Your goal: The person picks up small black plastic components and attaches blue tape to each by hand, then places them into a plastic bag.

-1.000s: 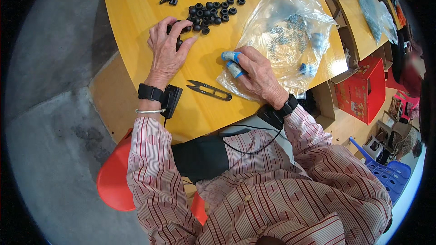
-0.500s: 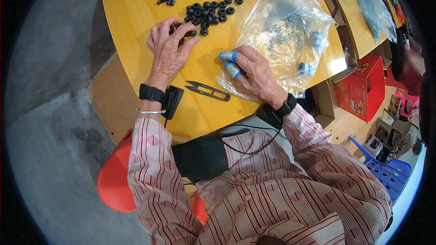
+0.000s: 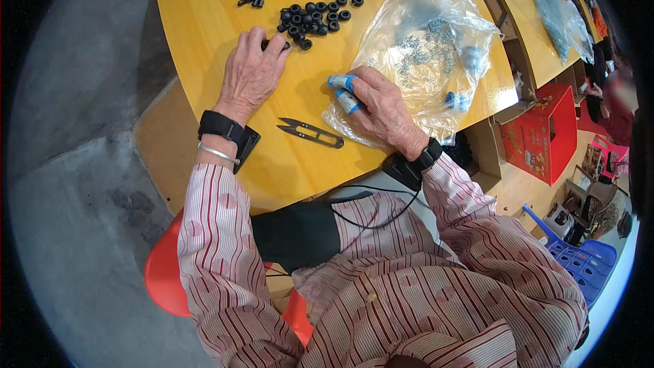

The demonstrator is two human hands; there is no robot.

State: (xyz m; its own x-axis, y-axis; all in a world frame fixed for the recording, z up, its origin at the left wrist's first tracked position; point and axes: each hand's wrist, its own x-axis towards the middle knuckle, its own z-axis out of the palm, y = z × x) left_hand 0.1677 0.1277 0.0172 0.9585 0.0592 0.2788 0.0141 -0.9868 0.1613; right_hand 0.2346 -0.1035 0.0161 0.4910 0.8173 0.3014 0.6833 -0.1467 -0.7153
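Now left hand [image 3: 253,71] lying flat, palm down, on yellow worktop [image 3: 204,34], fingertips touching near edge of black rubber ring cluster [image 3: 315,16], grasping nothing. Right hand [image 3: 378,105], taped fingers curled loosely, resting on clear plastic bag [image 3: 426,48] of small metal parts. Thread snips [image 3: 311,132] lying between hands, untouched.

I am wearing a red-striped shirt [image 3: 436,286], black wrist devices [image 3: 219,125], a silver bangle [image 3: 218,153], and blue finger tape [image 3: 347,92].
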